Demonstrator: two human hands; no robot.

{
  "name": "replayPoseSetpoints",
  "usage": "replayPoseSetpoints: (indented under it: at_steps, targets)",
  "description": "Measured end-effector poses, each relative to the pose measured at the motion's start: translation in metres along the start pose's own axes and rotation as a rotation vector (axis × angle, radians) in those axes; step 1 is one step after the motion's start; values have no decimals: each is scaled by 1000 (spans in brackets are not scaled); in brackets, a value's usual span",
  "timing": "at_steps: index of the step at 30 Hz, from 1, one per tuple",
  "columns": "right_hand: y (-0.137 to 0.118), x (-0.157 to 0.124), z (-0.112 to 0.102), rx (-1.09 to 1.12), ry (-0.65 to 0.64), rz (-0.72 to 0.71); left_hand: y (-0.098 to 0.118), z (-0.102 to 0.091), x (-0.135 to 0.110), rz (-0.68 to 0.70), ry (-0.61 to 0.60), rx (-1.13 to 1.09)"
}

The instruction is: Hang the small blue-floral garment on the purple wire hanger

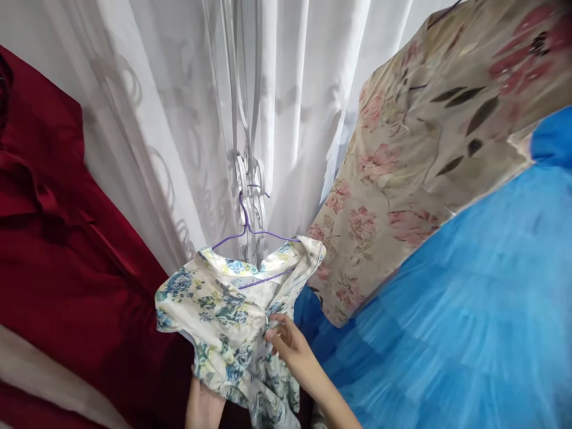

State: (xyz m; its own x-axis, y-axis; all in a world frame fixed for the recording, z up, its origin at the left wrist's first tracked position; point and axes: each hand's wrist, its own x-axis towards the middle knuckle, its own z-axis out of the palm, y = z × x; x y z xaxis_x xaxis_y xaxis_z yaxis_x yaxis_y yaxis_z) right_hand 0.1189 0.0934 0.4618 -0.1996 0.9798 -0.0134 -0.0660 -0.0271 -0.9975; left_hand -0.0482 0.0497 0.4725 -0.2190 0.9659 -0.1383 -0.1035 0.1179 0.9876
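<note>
A small white dress with blue flowers (227,316) hangs on a purple wire hanger (250,235), whose hook is caught on a white metal grille behind a sheer curtain. My right hand (286,339) pinches the dress fabric at its front, fingers closed on the cloth. My left hand (203,408) is under the dress's lower edge at the bottom of the view. Its fingers are hidden by the cloth.
A dark red garment (58,238) hangs at the left. A beige dress with pink flowers (424,149) and a bright blue tulle skirt (469,310) hang at the right. A white sheer curtain (179,119) covers the window behind.
</note>
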Motion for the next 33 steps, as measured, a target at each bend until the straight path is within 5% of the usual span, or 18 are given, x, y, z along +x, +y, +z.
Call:
replayPoseSetpoints:
  at_steps: [4, 8, 17, 20, 22, 24, 29, 33]
  targets:
    - [-11, 26, 19, -94, 41, -112, -45, -40, -7, -27, 182, -16]
    - [-15, 34, 23, -135, 108, -117, -68, -50, 4, -28, 232, -10]
    - [-7, 38, 34, -273, 83, -114, -47, -53, -2, -149, 157, -268]
    - [-5, 31, 34, -248, 79, -110, -38, -51, 0, 6, 338, -49]
    - [-7, 25, 33, -165, 41, -71, -35, -46, 4, 224, 573, 154]
    - [-13, 19, 31, -85, 25, -35, -33, -36, 8, 457, 661, 325]
    - [-38, 11, 34, -31, -55, -33, -29, 0, 28, 706, 201, 466]
    - [-53, 20, 39, 21, -103, -5, -25, 17, 39, 664, 106, 444]
